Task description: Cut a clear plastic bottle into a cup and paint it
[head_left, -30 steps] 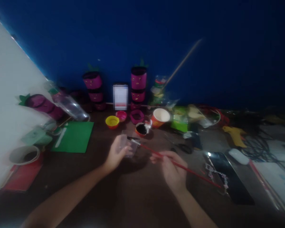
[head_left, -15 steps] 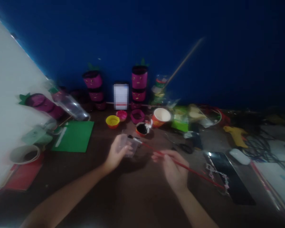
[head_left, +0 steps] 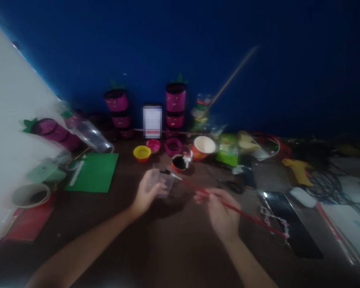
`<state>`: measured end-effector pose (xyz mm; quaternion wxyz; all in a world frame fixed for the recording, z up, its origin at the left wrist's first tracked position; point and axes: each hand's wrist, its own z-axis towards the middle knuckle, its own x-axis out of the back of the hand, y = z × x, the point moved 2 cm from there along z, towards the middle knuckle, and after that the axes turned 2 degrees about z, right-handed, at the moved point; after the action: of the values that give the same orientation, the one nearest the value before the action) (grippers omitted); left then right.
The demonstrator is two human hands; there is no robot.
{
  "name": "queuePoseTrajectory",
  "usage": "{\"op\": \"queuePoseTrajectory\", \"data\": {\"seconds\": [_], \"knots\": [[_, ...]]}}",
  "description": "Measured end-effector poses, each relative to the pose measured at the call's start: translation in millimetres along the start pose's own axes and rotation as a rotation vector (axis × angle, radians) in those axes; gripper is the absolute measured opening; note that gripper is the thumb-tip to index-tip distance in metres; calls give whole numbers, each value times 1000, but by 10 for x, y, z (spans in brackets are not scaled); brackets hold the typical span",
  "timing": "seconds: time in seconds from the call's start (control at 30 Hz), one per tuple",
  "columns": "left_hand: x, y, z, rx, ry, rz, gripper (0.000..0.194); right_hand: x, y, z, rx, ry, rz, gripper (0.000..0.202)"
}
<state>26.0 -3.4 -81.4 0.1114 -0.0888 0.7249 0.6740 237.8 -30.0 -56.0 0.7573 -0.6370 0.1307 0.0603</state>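
My left hand [head_left: 148, 190] is closed around a clear plastic cup [head_left: 167, 185], tilted with its side toward my right hand. In my right hand [head_left: 223, 212] is a long paintbrush [head_left: 195, 187] with a red handle, held like a pencil. The brush's dark bristles lie at the cup's upper edge; whether they touch it I cannot tell. Just beyond the cup sits a small bowl of black paint [head_left: 179, 163] with something white on its rim. A yellow bowl [head_left: 142, 153], a pink bowl [head_left: 153, 145] and a purple ring-shaped piece [head_left: 173, 147] stand behind.
Purple stacked figures with faces [head_left: 176, 106] stand along the blue wall, beside a blurred-out phone screen [head_left: 153, 122]. A paper cup [head_left: 204, 147] is at centre right. On the right lie a dark phone [head_left: 291, 224] and a yellow glue gun [head_left: 298, 170]; a green sheet [head_left: 93, 172] lies left.
The paintbrush and my right hand have shifted slightly to the right, and the bristles have moved a little along the cup's edge. My left hand stays nearly still with the cup.
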Motion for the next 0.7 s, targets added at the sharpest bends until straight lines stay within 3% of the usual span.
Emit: {"op": "queuePoseTrajectory", "data": {"seconds": [0.27,0.5,0.7], "knots": [[35,-9,18,-4,18,-21,58,16,-20,25,32,7,-2,9],[53,-9,15,-24,41,-18,54,24,-100,51,98,87,13,9],[-8,-27,-19,-16,-7,7,55,-67,-76,-37,35,-17,38,7]]}}
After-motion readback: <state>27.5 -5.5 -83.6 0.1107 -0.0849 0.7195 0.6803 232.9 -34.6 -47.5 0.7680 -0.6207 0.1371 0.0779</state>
